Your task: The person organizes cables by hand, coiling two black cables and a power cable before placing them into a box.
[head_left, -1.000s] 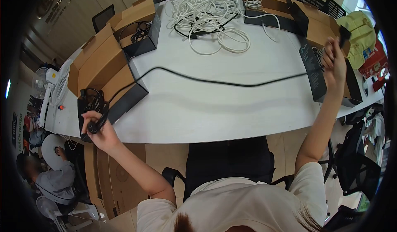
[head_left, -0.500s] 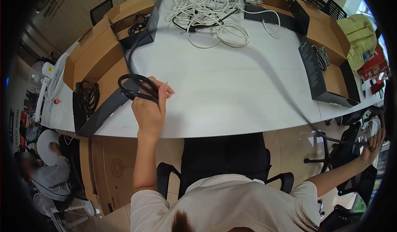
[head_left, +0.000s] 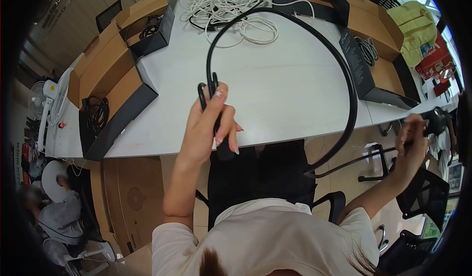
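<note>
A thick black cable (head_left: 351, 94) hangs in a wide arc between my two hands. My left hand (head_left: 209, 121) is wrapped round a few gathered loops of it, above the table's near edge, with a black end piece below the fingers. Far out at the right, my right hand (head_left: 412, 141) is closed on the cable's other part, and a dark end piece shows beside it. Behind the arc, a tangled heap of white cables (head_left: 221, 3) with some black cable in it lies at the table's far side.
Open boxes with black cables (head_left: 115, 128) (head_left: 147, 42) stand along the left of the white table (head_left: 275, 89). Boxes with white cables (head_left: 364, 74) (head_left: 290, 5) are at the right and far side. A chair (head_left: 334, 207) is below; a person (head_left: 61, 217) sits lower left.
The cable stretched between my hands has swung up into a wide arc. My left hand has moved right and turned; my right hand has come inward and up. The view has shifted slightly.
</note>
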{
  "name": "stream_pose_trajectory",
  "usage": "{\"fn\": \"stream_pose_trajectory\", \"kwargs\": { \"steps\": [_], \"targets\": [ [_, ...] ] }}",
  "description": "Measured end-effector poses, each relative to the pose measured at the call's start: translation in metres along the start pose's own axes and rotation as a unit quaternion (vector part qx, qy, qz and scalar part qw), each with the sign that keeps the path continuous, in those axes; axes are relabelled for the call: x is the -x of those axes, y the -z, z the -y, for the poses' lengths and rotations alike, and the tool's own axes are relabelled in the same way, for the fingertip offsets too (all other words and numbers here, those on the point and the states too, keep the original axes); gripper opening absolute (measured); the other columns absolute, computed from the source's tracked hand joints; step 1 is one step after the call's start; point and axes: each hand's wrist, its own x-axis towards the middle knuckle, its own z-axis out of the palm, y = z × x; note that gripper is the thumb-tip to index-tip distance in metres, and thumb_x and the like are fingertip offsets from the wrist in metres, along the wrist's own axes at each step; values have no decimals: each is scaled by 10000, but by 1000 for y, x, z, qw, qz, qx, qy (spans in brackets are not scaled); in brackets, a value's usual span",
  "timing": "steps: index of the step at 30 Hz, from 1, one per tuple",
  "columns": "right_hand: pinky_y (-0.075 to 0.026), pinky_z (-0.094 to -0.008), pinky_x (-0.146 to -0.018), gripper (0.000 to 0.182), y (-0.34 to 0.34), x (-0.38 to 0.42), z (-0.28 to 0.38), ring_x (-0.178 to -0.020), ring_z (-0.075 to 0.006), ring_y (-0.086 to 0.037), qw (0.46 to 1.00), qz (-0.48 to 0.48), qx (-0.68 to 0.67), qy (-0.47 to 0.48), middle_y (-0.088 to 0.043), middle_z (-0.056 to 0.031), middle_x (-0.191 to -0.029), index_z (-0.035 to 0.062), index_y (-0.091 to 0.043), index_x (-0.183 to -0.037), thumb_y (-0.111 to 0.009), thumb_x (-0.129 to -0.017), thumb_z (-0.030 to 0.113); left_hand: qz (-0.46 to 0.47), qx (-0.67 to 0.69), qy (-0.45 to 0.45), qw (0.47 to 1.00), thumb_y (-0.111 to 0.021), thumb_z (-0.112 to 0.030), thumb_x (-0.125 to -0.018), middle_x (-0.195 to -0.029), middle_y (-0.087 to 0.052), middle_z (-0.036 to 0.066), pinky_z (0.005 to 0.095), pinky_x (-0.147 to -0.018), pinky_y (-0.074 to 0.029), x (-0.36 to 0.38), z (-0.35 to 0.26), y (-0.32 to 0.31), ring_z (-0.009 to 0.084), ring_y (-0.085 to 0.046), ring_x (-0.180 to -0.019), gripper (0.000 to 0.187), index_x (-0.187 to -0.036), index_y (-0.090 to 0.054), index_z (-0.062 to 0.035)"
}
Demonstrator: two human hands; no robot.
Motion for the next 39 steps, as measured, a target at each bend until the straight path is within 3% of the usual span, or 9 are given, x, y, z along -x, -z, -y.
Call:
{"fn": "stream_pose_trajectory", "kwargs": {
  "steps": [7, 12, 18, 21, 29, 31, 32, 36, 39],
  "targets": [
    [-168, -149, -378, 619, -103, 27, 14, -411, 16, -258, 947, 312, 2, -79, -655, -123, -953, -20, -529, -1202, -391, -894, 499, -26, -175, -34, 984, -372, -224, -966, -429, -400, 0, 241, -427, -425, 11, 7, -28, 129, -487, -348, 191, -936, -418, -41],
    [-162, -122, -365, 798, -127, 39, 22, -376, 13, -218, 829, 473, -221, -202, -491, -335, -1186, -84, -341, -1316, -370, -872, 577, -167, -741, -157, 631, -521, -193, -895, -453, -471, 49, 270, -387, -380, 2, 23, -34, 170, -493, -363, 222, -974, -523, 14],
    [-222, -130, -362, 610, -148, 51, -13, -399, 13, -199, 607, 560, -539, -164, -160, -453, -1323, 157, -63, -1448, -256, -953, 457, -154, -811, -210, 524, -549, -103, -806, -482, -470, 7, 237, -423, -385, -29, 43, -11, 137, -499, -384, 290, -1064, -560, 29],
    [-227, -126, -359, 667, -157, 53, -21, -372, 10, -218, 573, 584, -544, -189, -220, -477, -1276, 172, -55, -1449, -301, -928, 507, -165, -840, -211, 472, -545, -101, -795, -511, -507, 5, 235, -448, -406, -49, 59, 6, 138, -523, -404, 316, -1096, -550, -5],
    [-359, -187, -461, 362, -210, 95, -59, -506, -78, -411, 754, 499, -370, -216, -463, -194, -1260, 14, -484, -1170, -364, -965, 287, -182, -800, -246, 516, -483, -208, -904, -621, -571, 52, 307, -666, -437, -79, 77, 28, 182, -581, -511, 272, -1109, -542, -40],
    [-416, -209, -488, 435, -218, 98, -61, -566, -106, -522, 740, 473, -433, -204, -341, -220, -1375, 10, -569, -1042, -390, -945, 395, -188, -801, -246, 512, -481, -184, -899, -629, -570, 50, 311, -681, -432, -80, 76, 31, 180, -583, -522, 270, -1121, -540, -43],
    [-496, -299, -683, 416, -218, 95, -63, -929, -230, -586, 706, 484, -467, -222, -195, -199, -1449, 57, -616, -831, -420, -932, 410, -192, -801, -246, 511, -479, -171, -896, -632, -570, 49, 313, -689, -429, -80, 77, 32, 179, -584, -527, 270, -1127, -539, -44],
    [-320, -421, -1007, 474, -228, 100, -63, -1345, -352, -152, 628, 475, -590, -178, 60, -154, -1495, 172, -673, -626, -455, -889, 500, -159, -805, -241, 518, -510, -78, -799, -735, -593, 38, 314, -763, -413, -78, 83, 31, 157, -600, -627, 365, -1163, -536, -58],
    [-162, -537, -1035, 483, -236, 102, -59, -1378, -366, 8, 534, 534, -648, -102, 41, -164, -1499, 130, -661, -626, -487, -875, 506, -135, -775, -343, 514, -560, -124, -765, -680, -568, 62, 311, -743, -416, -80, 89, 30, 191, -567, -614, 358, -1110, -568, -28]
  ]
}}
